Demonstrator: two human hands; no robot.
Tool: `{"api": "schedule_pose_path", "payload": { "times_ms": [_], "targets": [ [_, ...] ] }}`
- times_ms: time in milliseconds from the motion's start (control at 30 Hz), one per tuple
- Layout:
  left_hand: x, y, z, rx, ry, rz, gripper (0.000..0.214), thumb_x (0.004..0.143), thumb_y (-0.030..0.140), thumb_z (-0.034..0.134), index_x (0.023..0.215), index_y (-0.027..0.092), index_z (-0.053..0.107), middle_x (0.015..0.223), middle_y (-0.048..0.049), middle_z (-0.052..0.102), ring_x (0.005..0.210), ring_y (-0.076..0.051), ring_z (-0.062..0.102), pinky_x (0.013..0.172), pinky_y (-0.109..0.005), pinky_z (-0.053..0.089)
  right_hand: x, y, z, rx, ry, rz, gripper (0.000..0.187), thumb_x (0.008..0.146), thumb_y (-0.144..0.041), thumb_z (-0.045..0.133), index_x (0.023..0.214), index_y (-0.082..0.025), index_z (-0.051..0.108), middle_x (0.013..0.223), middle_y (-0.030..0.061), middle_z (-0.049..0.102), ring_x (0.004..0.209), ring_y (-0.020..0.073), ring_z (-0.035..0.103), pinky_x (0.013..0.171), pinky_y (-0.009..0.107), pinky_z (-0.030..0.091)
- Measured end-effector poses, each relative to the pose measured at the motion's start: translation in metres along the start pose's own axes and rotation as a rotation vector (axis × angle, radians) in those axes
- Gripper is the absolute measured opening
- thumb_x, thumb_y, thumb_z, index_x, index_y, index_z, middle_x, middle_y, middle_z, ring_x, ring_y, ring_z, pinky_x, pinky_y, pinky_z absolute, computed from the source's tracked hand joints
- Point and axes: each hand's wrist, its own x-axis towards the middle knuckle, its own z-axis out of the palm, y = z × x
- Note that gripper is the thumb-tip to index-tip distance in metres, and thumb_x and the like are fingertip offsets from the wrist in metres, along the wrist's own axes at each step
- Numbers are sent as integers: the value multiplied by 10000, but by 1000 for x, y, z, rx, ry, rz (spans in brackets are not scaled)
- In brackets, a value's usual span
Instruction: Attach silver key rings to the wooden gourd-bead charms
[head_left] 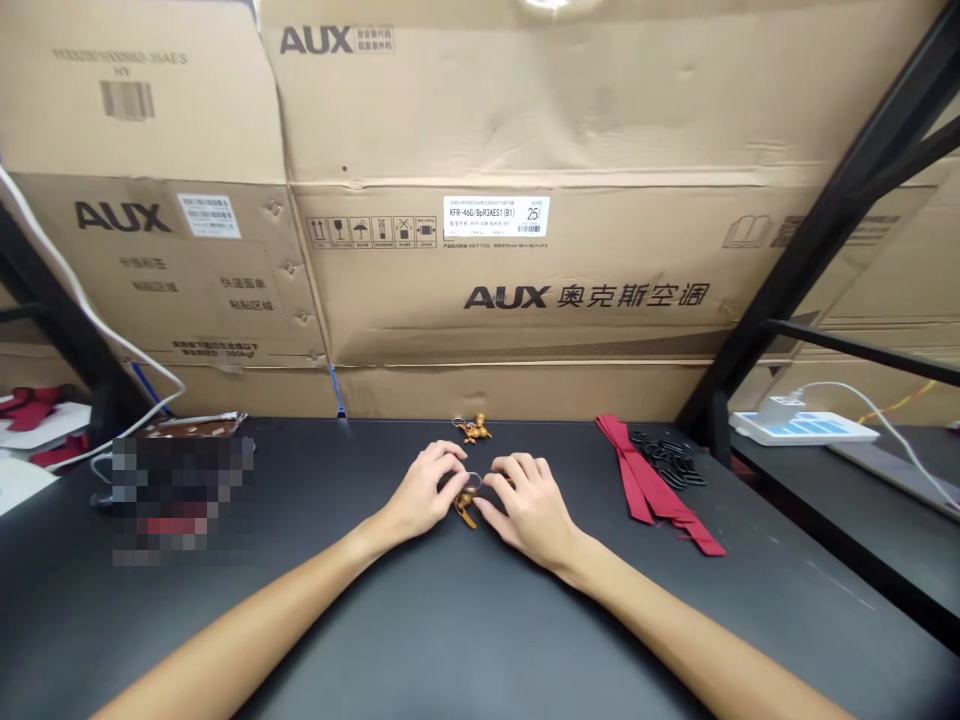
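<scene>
A keychain point(466, 498) with a metal ring and a golden-brown cord lies between my two hands, low over the black table. My left hand point(429, 492) is closed, thumb and forefinger pinched at the left side of its ring. Curled in from the other side, my right hand point(534, 510) has its fingertips at the ring, and a bit of golden brown shows under the fingers. Part of the keychain is hidden by the fingers. Just beyond the hands lies a second keychain point(477, 430) with golden-brown beads and a ring.
Red fabric strips point(637, 475) lie to the right, beside a pile of black buckles point(669, 460). A blurred-out dark item point(180, 490) is at the left. Large cardboard boxes point(495, 260) stand behind the table point(420, 630). Black metal posts point(795, 260) flank both sides. A white power strip point(802, 428) is at far right.
</scene>
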Motion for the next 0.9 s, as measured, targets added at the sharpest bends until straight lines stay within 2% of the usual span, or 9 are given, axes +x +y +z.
{"api": "schedule_pose_path", "payload": {
  "times_ms": [67, 133, 267, 333, 400, 500, 667, 800, 900],
  "targets": [
    [2, -8, -1, 31, 88, -69, 192, 939, 247, 458, 807, 184, 582, 1056, -71, 594, 998, -198, 556, 902, -360, 440, 1, -1, -2, 28, -21, 8, 227, 916, -349, 517, 974, -169, 642, 1035, 122, 626, 939, 261, 495, 771, 396, 369],
    [4, -19, -3, 149, 122, -129, 204, 937, 239, 446, 791, 183, 578, 1030, -69, 600, 974, -208, 550, 883, -378, 440, 2, -2, -5, 83, -63, -25, 243, 915, -348, 521, 1046, -176, 633, 1088, 120, 628, 970, 261, 501, 798, 398, 390],
    [4, -33, -5, 440, 114, -187, 208, 934, 206, 414, 801, 171, 570, 1030, -91, 594, 949, -241, 535, 832, -402, 433, 4, -5, -13, 213, -200, -166, 330, 933, -348, 502, 1239, -236, 562, 1268, 82, 590, 1079, 253, 479, 902, 407, 407],
    [3, -34, -6, 506, 89, -201, 163, 929, 211, 430, 865, 163, 572, 1034, -101, 584, 947, -252, 536, 818, -403, 436, 5, -6, -15, 249, -246, -177, 323, 952, -339, 472, 1249, -248, 557, 1278, 61, 596, 1091, 241, 476, 933, 409, 401],
    [1, -32, -5, 513, 66, -206, 137, 920, 227, 462, 975, 153, 565, 1056, -109, 572, 961, -260, 539, 824, -408, 440, 4, -6, -14, 260, -257, -163, 291, 954, -336, 473, 1203, -237, 586, 1236, 58, 624, 1076, 231, 488, 933, 407, 399],
    [0, -30, -5, 461, 19, -182, 235, 920, 248, 485, 1134, 161, 531, 1158, -114, 550, 1042, -266, 537, 865, -422, 444, 2, -5, -10, 243, -223, -140, 227, 944, -311, 492, 1102, -220, 626, 1135, 70, 663, 1007, 221, 523, 897, 394, 402],
    [-1, -29, -7, 364, -116, -53, 295, 951, 269, 453, 1228, 228, 544, 1317, -88, 519, 1193, -246, 502, 980, -428, 418, 1, 5, -2, 121, -189, -97, 182, 940, -210, 471, 979, -196, 648, 954, 80, 678, 857, 203, 554, 775, 353, 402],
    [-2, -28, -8, 324, -233, 45, 337, 962, 344, 451, 1259, 226, 557, 1384, -92, 501, 1306, -240, 430, 1062, -426, 369, 1, 15, 2, 21, -155, -82, 179, 935, -235, 495, 984, -199, 664, 1099, 102, 656, 1013, 256, 529, 830, 403, 401],
    [-3, -30, -7, 364, -249, 35, 373, 964, 376, 441, 1275, 203, 552, 1373, -105, 523, 1315, -246, 432, 1075, -425, 366, 0, 20, 3, 50, -139, -34, 203, 929, -297, 520, 1034, -212, 671, 1226, 103, 612, 1152, 289, 473, 897, 442, 400]
  ]
}}
